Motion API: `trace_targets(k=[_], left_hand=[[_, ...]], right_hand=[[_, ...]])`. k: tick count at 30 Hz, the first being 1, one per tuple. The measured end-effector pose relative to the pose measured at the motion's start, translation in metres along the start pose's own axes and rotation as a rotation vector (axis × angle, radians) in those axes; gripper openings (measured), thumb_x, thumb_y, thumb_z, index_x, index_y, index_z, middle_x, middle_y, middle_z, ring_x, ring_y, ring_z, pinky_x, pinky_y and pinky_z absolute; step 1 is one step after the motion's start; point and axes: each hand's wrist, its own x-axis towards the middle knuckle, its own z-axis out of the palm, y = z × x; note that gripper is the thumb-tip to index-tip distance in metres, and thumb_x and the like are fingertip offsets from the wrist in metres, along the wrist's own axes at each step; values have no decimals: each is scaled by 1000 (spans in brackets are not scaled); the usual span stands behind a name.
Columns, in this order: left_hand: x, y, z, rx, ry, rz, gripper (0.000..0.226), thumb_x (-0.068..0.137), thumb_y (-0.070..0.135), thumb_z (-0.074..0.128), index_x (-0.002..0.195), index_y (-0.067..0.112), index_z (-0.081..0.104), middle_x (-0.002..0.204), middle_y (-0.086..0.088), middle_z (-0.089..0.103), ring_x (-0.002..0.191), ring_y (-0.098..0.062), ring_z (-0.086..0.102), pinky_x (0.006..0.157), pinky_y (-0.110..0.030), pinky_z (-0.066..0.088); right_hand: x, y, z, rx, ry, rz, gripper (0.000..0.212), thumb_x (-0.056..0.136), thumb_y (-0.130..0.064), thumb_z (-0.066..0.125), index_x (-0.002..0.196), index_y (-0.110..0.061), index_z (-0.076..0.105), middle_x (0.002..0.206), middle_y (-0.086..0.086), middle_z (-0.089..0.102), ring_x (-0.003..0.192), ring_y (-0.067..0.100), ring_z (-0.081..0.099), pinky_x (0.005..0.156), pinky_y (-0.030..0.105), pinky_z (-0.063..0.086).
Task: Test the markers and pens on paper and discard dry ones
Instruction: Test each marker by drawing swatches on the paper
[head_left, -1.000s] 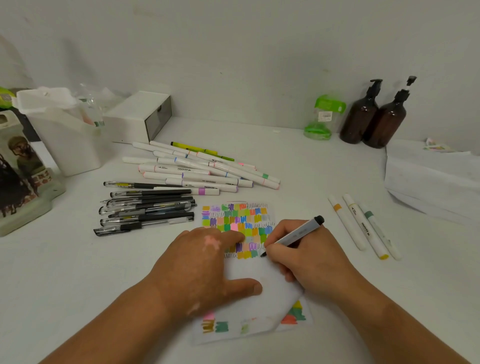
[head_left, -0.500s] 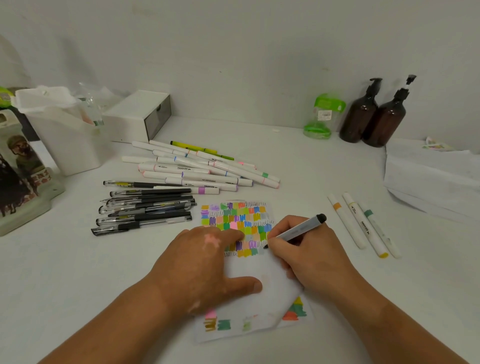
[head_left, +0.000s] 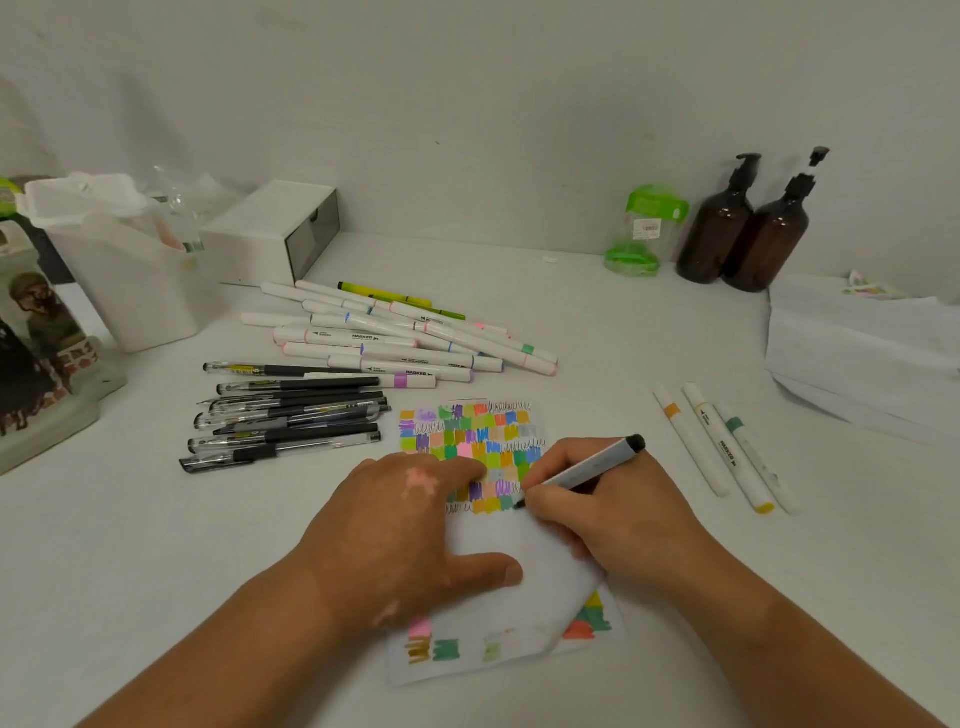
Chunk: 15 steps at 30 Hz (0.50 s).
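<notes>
The step in hand is the test stroke itself. The right hand (head_left: 613, 514) has its fingers (head_left: 558, 457) curled in a writing grip round a slim grey pen with a black end cap (head_left: 587, 470). The pen's dark tip touches the white sheet of paper covered in coloured scribble patches (head_left: 498, 543), at the near right edge of the patch grid. The left hand (head_left: 400, 525) lies flat on the sheet, fingers straight and thumb spread, pinning it to the white table (head_left: 623, 338). The sheet's near corner is folded over beneath the right hand.

Left of the sheet lies a row of black-and-clear gel pens (head_left: 291, 421). Behind the sheet is a loose heap of white-barrelled markers (head_left: 395, 343). To its right, well apart, three white markers (head_left: 727, 447) lie side by side.

Whether this tip leaves ink cannot be told. The next move likely calls for reading the fresh mark, then setting the pen with one group or discarding it.
</notes>
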Motion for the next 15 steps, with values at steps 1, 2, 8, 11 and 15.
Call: trace_targets(k=[1,2,8,11,15], left_hand=[[0,0,0,1,-4,-1,102,59,94,51,147,47,32,145,19,49,128,-9,47,108,-31,38],[0,-1,0,2,-7,3,101,59,95,51,147,47,33,144,19,50,127,-9,48,107,-30,39],[1,-6,-4,-133,109,31,68,71,79,61,130,46,48,108,27,58,91,5,51,81,-10,44],[6,-9,-7,-497,216,11,14,92,38,60,102,42,52,66,16,50,63,-1,48,56,-11,40],[10,-13,-12,-1077,133,-73,27,86,12,48,89,35,62,73,7,53,68,-13,47,66,-35,42]], right_hand=[[0,0,0,1,-11,-2,9,84,-24,74,76,-30,74,70,-18,70,58,-2,64,48,8,44],[0,-1,-1,37,-5,-3,10,84,-23,74,75,-29,74,68,-14,70,56,0,64,48,9,44],[3,-2,-14,502,135,-7,19,88,-7,69,74,-20,69,66,10,69,49,16,55,45,25,46],[4,-1,-17,539,146,-16,23,90,-10,71,71,-22,69,65,7,68,49,16,56,46,24,47],[4,-2,-19,608,125,-28,20,90,-8,71,75,-22,73,67,8,69,52,16,58,48,24,48]])
